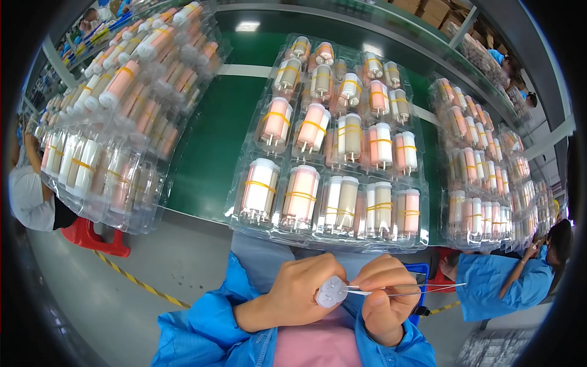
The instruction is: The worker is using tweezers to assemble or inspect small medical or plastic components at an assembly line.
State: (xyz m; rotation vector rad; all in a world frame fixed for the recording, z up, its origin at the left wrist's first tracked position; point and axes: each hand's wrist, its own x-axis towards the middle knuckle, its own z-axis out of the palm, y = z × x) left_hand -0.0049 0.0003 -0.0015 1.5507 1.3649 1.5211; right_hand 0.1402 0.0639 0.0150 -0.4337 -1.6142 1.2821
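Note:
My left hand [298, 290] is wrapped round a cylindrical part whose pale, round end cap [331, 292] faces right. Small nubs show on the cap; my fingers hide the rest of the part. Pinched between thumb and fingers of my right hand [386, 296] are slim metal tweezers [437, 286]. Their two thin arms come together at the far right, and their other end reaches the edge of the cap. Beyond my hands, clear plastic trays [244, 215] hold pink, white and grey cylinders [260, 189] bundled with yellow bands, several with thin pins at the lower end.
Tall stacks of similar filled trays stand on the left [131, 177] and right [471, 235] of the green work surface [205, 140]. A blue bin [419, 272] is beside my right hand. A red stool [98, 238] stands at left. A person in blue [498, 284] sits at right.

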